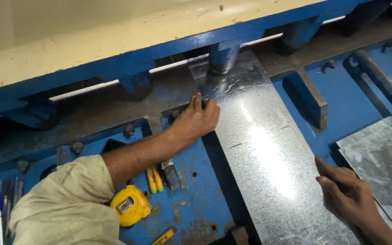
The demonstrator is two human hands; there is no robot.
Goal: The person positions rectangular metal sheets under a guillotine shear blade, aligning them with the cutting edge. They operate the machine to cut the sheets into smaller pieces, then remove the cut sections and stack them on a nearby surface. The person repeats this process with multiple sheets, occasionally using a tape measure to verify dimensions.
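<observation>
Right hand (348, 195) nearest, fingers extended flat against right edge of shiny galvanised metal sheet (264, 149) lying on blue shear table (196, 204). Left hand (197, 120) farther off, fingers curled, pressing sheet's left edge. Yellow tape measure (130, 205) beside left sleeve. Beyond, sheet's far end under blue clamp foot (223, 59)

I am stretching my left arm forward from the lower left, its pale sleeve pushed up to the elbow and the forearm bare. My left hand (197, 120) is lying palm down, knuckles raised, with my fingers (199, 102) pressed together and pointing ahead. My right hand (346, 195) is coming in from the lower right corner, wrist bent, its fingers held flat and close together, pointing up and to the left.
</observation>
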